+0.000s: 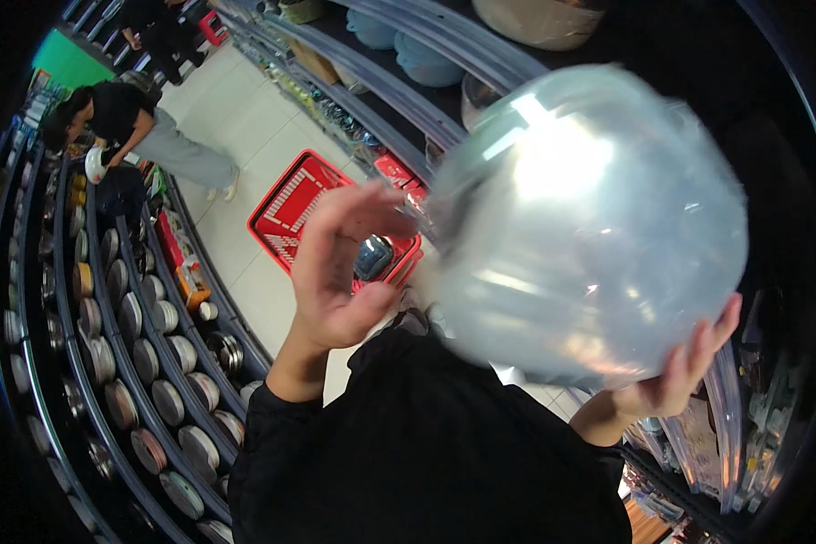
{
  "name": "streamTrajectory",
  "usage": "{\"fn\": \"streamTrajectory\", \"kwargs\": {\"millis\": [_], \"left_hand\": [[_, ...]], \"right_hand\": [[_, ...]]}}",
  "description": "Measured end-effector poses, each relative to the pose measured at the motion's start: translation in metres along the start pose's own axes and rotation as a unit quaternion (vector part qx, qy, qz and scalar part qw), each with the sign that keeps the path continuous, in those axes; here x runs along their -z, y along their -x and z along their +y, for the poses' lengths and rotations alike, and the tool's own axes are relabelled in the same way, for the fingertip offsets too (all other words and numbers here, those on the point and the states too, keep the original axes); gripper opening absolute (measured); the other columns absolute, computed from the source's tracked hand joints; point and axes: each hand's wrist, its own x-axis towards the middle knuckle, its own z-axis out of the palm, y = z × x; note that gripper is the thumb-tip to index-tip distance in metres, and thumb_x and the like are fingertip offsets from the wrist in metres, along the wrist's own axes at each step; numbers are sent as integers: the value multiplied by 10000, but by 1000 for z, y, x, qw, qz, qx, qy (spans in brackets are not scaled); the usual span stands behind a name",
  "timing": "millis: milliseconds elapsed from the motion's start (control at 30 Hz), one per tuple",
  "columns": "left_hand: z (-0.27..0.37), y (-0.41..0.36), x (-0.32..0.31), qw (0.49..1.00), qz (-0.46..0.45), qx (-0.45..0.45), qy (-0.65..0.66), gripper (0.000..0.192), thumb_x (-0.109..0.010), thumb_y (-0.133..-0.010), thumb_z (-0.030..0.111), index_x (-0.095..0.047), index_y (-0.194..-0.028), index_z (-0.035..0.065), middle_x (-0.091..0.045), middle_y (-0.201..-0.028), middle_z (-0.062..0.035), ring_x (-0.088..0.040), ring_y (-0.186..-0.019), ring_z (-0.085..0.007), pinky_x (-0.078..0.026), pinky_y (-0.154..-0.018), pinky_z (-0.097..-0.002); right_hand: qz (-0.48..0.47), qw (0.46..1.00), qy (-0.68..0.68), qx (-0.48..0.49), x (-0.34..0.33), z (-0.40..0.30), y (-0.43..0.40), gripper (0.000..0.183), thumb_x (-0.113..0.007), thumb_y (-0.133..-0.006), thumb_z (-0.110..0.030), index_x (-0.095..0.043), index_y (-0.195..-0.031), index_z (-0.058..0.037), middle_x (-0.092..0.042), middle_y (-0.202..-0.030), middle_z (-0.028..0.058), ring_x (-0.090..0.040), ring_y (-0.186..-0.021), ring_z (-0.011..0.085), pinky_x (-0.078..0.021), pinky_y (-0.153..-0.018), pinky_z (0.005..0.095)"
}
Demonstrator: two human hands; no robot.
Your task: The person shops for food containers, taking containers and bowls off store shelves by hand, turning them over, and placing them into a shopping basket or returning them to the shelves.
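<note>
A large rounded, translucent whitish vessel (605, 238), shiny and perhaps a plastic bowl, is held up before me on the right. Its far side and opening are hidden, so I cannot tell exactly what it is. My right hand (687, 370) grips it from the lower right, fingers curled round its edge. To the left of it, my left hand (343, 272) is raised with thumb and fingers curved apart and nothing in the palm. Its blurred fingertips come close to the vessel's left side. Beyond that hand, a red plastic shopping basket (272, 216) stands on the floor, holding a dark glossy object (374, 257).
Shelves on the left hold many round lids or pans (170, 401). Blue bowls (428, 60) and a large beige vessel (540, 20) sit on the right-hand shelves (381, 88). A person (129, 129) bends over the left shelves; another (156, 34) stands farther down the tiled aisle (238, 129).
</note>
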Motion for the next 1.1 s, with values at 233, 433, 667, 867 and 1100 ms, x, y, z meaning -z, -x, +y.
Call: {"fn": "streamTrajectory", "kwargs": {"millis": [233,433,667,867,1100], "left_hand": [[8,44,49,953,40,301,19,1316,-472,-627,910,-181,-1468,-59,-325,-1463,-210,-364,-1349,-297,-299,-1102,-421],[-44,136,85,881,171,424,120,983,-585,-772,595,-220,-1474,10,-345,-1463,-155,-353,-1353,-263,-320,-1091,-393],[-89,197,76,784,331,453,267,708,-557,-896,396,-235,-1470,135,-412,-1420,-86,-434,-1289,-257,-379,-1040,-444],[-110,223,98,820,314,463,122,722,-623,-894,144,-184,-1464,78,-381,-1376,-140,-450,-1222,-223,-469,-933,-338],[-129,234,194,795,294,518,114,750,-596,-925,150,-107,-1489,81,-350,-1389,-164,-452,-1231,-247,-470,-951,-377]], "right_hand": [[-161,928,-330,-63,-74,-50,14,402,-804,-631,-55,-724,-1002,-188,-622,-1201,9,-432,-1287,335,-411,-1056,487],[-287,861,-416,-53,-134,-77,35,523,-821,-640,-82,-669,-1140,-113,-536,-1336,70,-467,-1254,363,-435,-1028,455],[-307,687,-480,-451,-196,-137,104,704,-715,-843,-150,-333,-1423,-38,-336,-1449,220,-477,-1247,329,-470,-950,393],[-284,319,-580,-693,-250,-225,123,844,-615,-928,-305,-25,-1483,-65,-311,-1425,204,-450,-1247,289,-484,-913,387],[-262,209,-574,-747,-334,-299,128,846,-635,-892,-411,-125,-1442,-18,-356,-1402,177,-472,-1235,321,-513,-899,487]]}}
